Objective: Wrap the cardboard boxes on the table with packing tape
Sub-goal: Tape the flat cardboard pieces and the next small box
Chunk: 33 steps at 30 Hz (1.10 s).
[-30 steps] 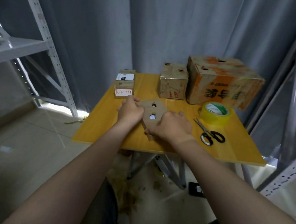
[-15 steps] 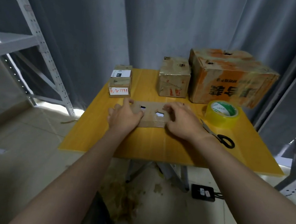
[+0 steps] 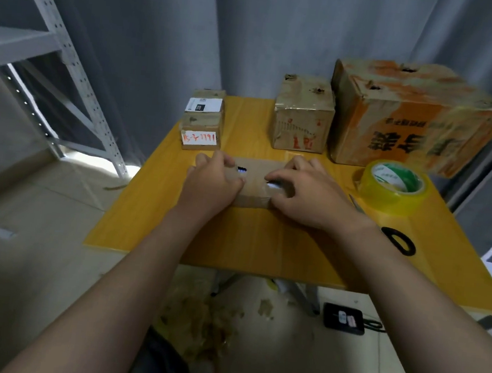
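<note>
A small flat cardboard box (image 3: 256, 176) with two holes in its top lies in the middle of the yellow table (image 3: 262, 249). My left hand (image 3: 211, 182) grips its left end and my right hand (image 3: 308, 193) grips its right end, covering both sides. A roll of clear yellow packing tape (image 3: 395, 188) with a green core lies to the right. Behind stand three taped boxes: a small labelled box (image 3: 203, 121), a medium box (image 3: 303, 116) and a large orange-printed box (image 3: 413, 115).
Black-handled scissors (image 3: 397, 240) lie at the right, partly under my right forearm. A white metal shelf rack (image 3: 56, 45) stands at the left, grey curtains hang behind. A black power strip (image 3: 343, 318) and tape scraps lie on the floor under the table.
The flat box has been turned from a slanted position to square with the table edge. Both hands moved with it and now hold its two ends. The view has moved closer.
</note>
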Motion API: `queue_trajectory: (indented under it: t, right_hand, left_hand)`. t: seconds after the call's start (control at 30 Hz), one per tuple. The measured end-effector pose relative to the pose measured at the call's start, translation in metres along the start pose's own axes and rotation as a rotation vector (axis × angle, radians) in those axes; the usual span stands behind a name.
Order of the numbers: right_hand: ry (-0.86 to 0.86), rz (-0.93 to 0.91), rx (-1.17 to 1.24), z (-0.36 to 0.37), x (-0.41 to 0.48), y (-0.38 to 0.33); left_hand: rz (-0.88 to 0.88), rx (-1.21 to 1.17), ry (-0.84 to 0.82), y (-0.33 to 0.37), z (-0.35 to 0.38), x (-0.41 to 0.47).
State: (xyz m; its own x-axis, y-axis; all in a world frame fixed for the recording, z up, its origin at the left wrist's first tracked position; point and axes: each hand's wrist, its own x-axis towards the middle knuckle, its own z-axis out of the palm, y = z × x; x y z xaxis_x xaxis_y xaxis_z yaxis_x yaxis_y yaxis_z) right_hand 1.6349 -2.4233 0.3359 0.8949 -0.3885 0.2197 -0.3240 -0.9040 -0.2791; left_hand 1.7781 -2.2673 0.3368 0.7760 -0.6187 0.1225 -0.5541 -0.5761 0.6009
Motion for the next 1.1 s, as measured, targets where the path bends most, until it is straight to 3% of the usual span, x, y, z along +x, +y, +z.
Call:
queue_trajectory:
  t: [0.43, 1.1]
  right_hand:
    - [0.020, -0.015, -0.005, 0.009, -0.008, 0.008]
    - [0.032, 0.039, 0.125, 0.010, -0.006, 0.013]
  left_hand:
    - [0.023, -0.056, -0.031, -0.001, -0.007, -0.012]
    - [0.111, 0.136, -0.024, 0.000, -0.001, -0.012]
